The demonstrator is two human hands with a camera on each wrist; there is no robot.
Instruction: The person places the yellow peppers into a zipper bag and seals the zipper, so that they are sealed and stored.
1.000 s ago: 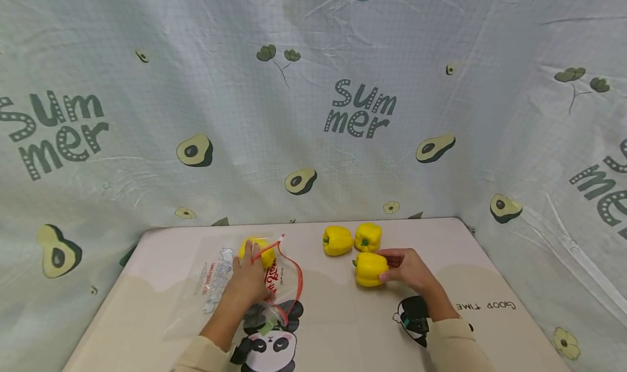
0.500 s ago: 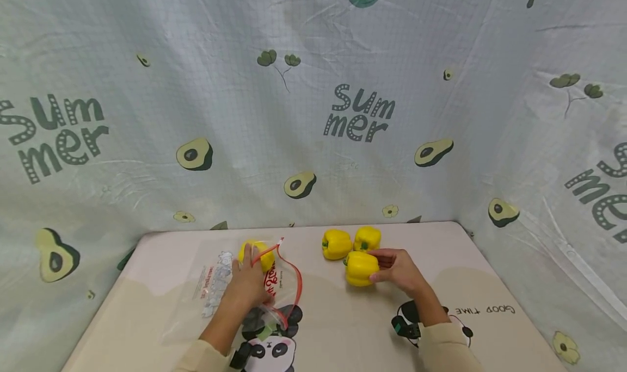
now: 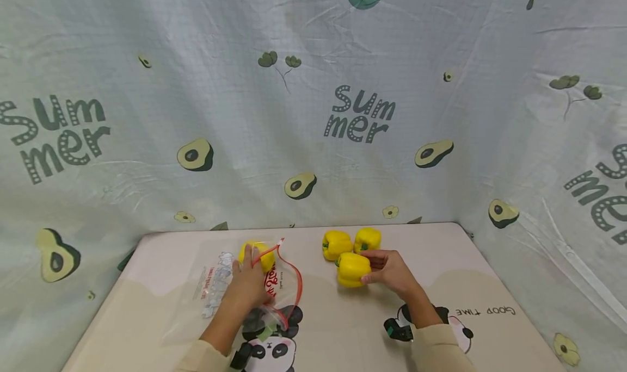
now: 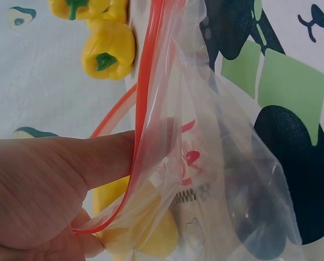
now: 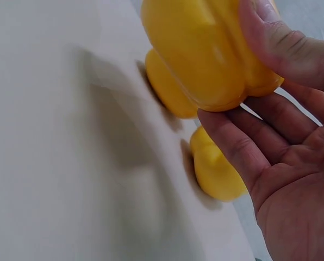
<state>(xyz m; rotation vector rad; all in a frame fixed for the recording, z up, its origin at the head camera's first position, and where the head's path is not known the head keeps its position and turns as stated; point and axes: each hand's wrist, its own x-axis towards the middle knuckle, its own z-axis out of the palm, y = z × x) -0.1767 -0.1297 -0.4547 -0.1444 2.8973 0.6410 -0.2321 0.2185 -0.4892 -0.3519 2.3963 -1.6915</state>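
My right hand (image 3: pixel 389 271) holds a yellow bell pepper (image 3: pixel 354 270) above the table, thumb on one side and fingers on the other. In the right wrist view this pepper (image 5: pixel 211 49) hangs clear of the surface. My left hand (image 3: pixel 247 285) lies at the mouth of a clear zip bag (image 3: pixel 215 285) with a red rim. Its straight thumb (image 4: pixel 110 155) reaches in past the rim and shows through the plastic, stretching the mouth; the other fingers are partly hidden. Inside the bag is another yellow bell pepper (image 3: pixel 266 259), partly covered by the left fingers.
Behind the held pepper, two more yellow bell peppers, one on the left (image 3: pixel 337 245) and one on the right (image 3: pixel 367 239), rest on the table (image 3: pixel 323 334) near its back edge. A patterned curtain (image 3: pixel 313 143) hangs behind and beside the table.
My right hand has carried its pepper leftward, closer to the bag. The left hand and the bag keep their place, and the two loose peppers have not moved on the table.
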